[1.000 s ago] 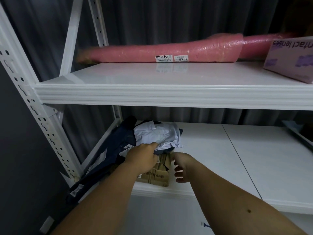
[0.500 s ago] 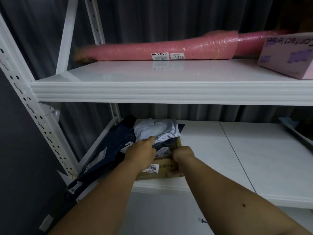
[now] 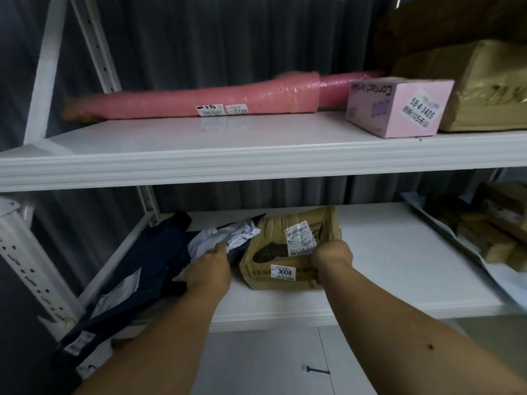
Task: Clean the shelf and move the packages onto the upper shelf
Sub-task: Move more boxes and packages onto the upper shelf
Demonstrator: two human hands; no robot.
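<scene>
Two hands grip one box (image 3: 288,252), one mailer (image 3: 219,240).

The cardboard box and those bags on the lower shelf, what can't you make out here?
Head view:
- Cardboard box: right end covered by the right hand; small label print unreadable.
- Grey bag: partly under the left hand.
- Dark bag: labels blurred.
- Packages at right: cut off by the frame edge.
</scene>
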